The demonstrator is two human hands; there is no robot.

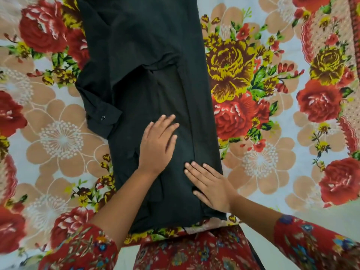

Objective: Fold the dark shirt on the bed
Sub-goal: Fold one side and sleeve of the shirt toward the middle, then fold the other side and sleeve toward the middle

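On the bed, across a floral bedsheet (272, 106) printed with red and yellow roses, the dark shirt (148, 55) lies lengthwise as a long, narrow band running from the top edge of the view down to the near edge of the mattress. Its right side is already folded inward, leaving a straight vertical crease down the right part of the cloth, and that outer edge is clean and even. On the left, a sleeve is bunched and doubled back, and its cuff (103, 118), with one small pale button showing, sticks out past the band onto the sheet. The left hand (157, 145) rests palm-down on the middle of the shirt, fingers spread and flat, gripping nothing. The right hand (211, 185) lies flat as well, lower and to the right, its fingertips pointing toward the crease, pressing the cloth without holding it. Both forearms come in from the bottom of the view, out of red patterned sleeves (83, 248).
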